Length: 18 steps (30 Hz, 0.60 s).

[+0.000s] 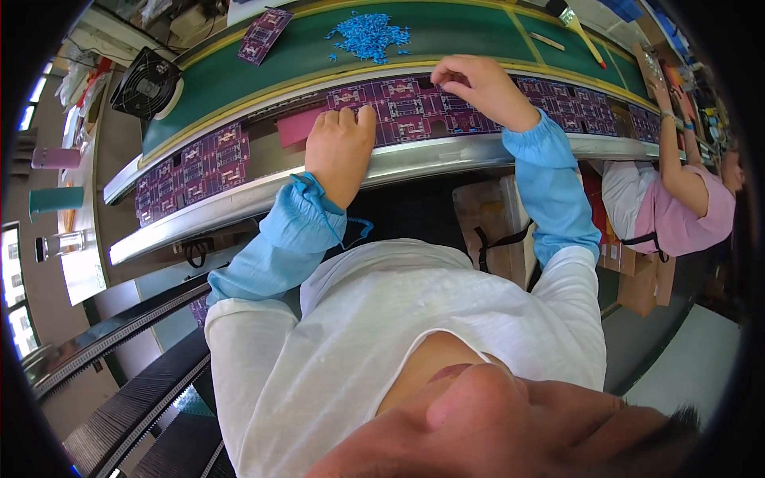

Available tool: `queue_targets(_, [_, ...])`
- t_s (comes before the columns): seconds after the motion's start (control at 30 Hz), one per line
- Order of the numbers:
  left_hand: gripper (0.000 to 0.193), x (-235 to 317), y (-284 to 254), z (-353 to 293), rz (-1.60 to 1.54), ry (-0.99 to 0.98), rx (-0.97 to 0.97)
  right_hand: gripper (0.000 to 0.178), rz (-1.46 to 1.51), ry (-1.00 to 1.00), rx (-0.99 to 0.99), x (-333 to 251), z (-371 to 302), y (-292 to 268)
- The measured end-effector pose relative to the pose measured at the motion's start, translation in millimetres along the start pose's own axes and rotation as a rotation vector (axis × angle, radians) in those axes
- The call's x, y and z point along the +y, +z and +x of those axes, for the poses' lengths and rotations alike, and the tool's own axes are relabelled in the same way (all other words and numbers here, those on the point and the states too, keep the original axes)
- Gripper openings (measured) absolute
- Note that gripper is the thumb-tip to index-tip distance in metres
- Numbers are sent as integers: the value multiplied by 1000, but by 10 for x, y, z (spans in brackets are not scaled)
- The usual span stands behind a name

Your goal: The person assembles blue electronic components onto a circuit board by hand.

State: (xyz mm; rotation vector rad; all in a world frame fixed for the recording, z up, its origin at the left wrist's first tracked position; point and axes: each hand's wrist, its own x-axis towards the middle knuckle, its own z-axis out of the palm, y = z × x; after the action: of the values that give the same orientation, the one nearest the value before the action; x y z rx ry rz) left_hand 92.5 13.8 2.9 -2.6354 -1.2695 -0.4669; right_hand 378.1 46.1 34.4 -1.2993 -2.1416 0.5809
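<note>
Purple circuit panels (414,107) lie in a row along the metal rail (398,163) at the near edge of the green tabletop (446,36); this is the material we are working on.

Head view, our hands:
- Our left hand (341,143) rests palm-down on the panel row, its fingers (351,118) lying together and curled lightly over a pink block (299,127) that sits just beside it on the rail. The fingers enclose nothing that we can see; they press flat on the surface.
- Our right hand (478,88) is on the same row, further along to the right. Its fingers (446,77) are pinched narrow at the far edge of a panel. Whether a small part sits between them we cannot tell; the tips are too small in the picture.
- Both forearms wear light blue sleeve covers (550,191) over a white shirt (414,319).

Head view, surroundings:
- A heap of small blue parts (368,36) lies on the green tabletop, beyond the panels and well apart from both hands.
- A single purple panel (264,33) lies alone at the far left of the tabletop.
- A further group of purple panels (191,167) sits on the rail to the left of our left hand.
- A black fan (146,82) stands beyond the left end of the tabletop.
- A brush (580,30) lies on the green surface at the far right.
- A co-worker in a pink top (693,215) sits to our right, one arm (668,131) raised to the same line.
</note>
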Motion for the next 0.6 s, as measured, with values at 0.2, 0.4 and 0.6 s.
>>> queue_targets(0.2, [11,-563,-60,579,-304,68,-11,14,-172,-193,-12,90,472,301])
queue_targets(0.4, [14,-1008,347,1030,-667,109,179,16,-133,-184,-19,107,627,514])
queue_targets(0.6, [9,-1017,424,977,-819,48,131,12,-142,-212,-12,123,628,520])
